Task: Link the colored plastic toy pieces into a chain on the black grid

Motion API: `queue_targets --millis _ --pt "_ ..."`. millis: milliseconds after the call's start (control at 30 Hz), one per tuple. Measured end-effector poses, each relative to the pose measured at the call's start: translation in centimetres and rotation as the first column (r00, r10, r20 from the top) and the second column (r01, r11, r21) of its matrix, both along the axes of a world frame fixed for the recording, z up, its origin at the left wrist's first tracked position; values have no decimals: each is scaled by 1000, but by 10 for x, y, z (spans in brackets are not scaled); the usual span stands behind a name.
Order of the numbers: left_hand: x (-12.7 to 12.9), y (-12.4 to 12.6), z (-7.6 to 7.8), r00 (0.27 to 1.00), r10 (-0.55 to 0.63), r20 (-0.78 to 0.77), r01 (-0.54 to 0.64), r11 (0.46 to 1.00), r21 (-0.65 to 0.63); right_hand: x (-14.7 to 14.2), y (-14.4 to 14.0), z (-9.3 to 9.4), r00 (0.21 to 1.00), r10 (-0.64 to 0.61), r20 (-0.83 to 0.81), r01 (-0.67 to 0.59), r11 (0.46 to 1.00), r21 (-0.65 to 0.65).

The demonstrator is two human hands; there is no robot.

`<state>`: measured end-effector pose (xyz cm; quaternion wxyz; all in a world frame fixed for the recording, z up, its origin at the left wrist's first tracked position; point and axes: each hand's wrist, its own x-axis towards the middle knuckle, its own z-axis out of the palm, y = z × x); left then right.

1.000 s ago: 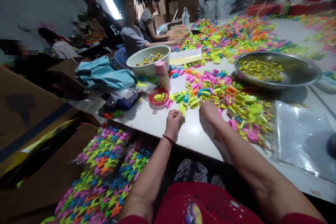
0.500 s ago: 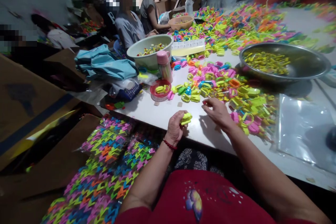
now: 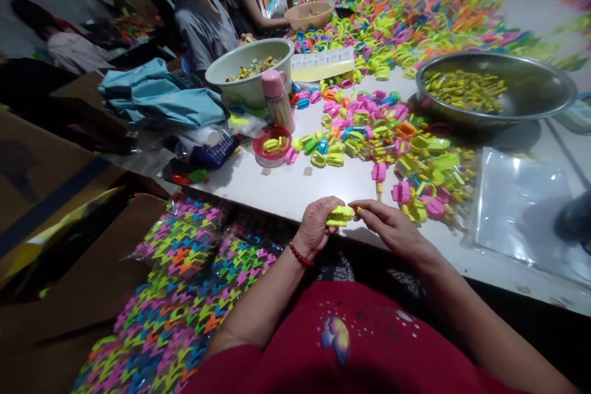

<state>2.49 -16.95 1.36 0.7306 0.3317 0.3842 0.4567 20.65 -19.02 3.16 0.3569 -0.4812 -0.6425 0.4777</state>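
one yellow piece [image 3: 339, 217] sits between both hands [image 3: 316, 221]

The clip-like piece [image 3: 339, 216] is fluorescent yellow-green, the small part [image 3: 356, 212] red, the tabletop [image 3: 290, 194] white, the bead bracelet [image 3: 301, 255] dark red, the shirt [image 3: 272, 345] crimson with a purple-and-yellow butterfly print [image 3: 340, 340], and the bagged pieces [image 3: 180, 231] mixed pink, yellow, blue, green and orange.

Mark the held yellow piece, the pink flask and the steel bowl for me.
Yellow piece [image 3: 339, 216]: head view, its middle.
Pink flask [image 3: 279, 104]: head view, its body.
Steel bowl [image 3: 535, 93]: head view, bare inside.
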Motion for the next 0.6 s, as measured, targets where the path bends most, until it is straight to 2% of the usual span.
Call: queue_targets --millis 200,400,600 --pt "3 2 -2 999 -40 -33 39 999 -25 4 0 -5 1000 5 28 -6 999 43" --pt "5 3 -7 998 -20 -62 15 997 -72 6 -1 -3 976 13 217 -56 980 191" --pt "7 4 -8 997 -13 -80 8 998 -57 5 1 -5 956 -15 292 -52 974 220"
